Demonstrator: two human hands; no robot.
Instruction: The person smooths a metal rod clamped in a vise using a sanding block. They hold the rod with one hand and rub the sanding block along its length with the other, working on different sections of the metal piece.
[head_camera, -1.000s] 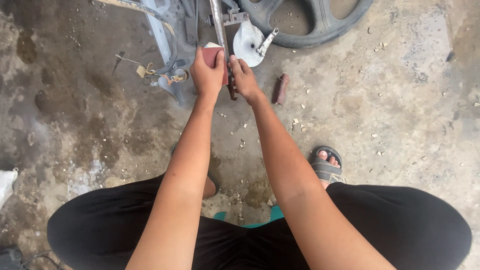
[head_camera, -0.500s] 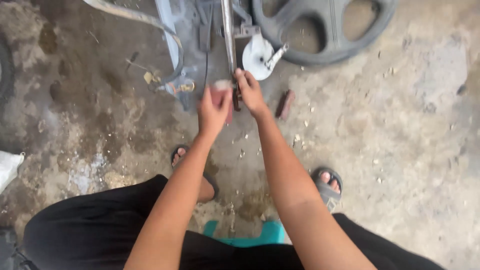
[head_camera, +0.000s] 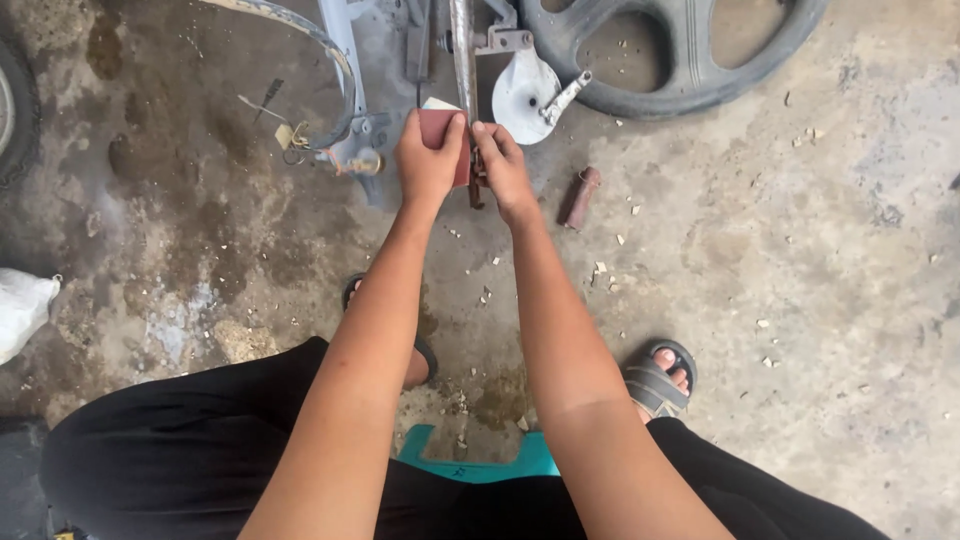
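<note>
My left hand (head_camera: 427, 160) holds a small reddish-brown sheet, like sandpaper (head_camera: 440, 128), against the lower end of a metal tube (head_camera: 463, 50) that runs down from the top of the view. My right hand (head_camera: 503, 170) grips the tube's rusty lower end just right of the sheet. Both hands touch each other at the tube. A pale round metal disc with a short lever (head_camera: 535, 90) sits on the tube's right side.
A black tyre with spokes (head_camera: 690, 60) lies on the stained concrete floor at the top right. A rusty short cylinder (head_camera: 579, 197) lies right of my hands. A grey frame with a curved strip (head_camera: 340, 90) is at left. I sit on a teal stool (head_camera: 480, 462).
The view has shifted and my hands sit a little lower on the tube. The reddish-brown sheet now shows in my left hand.
</note>
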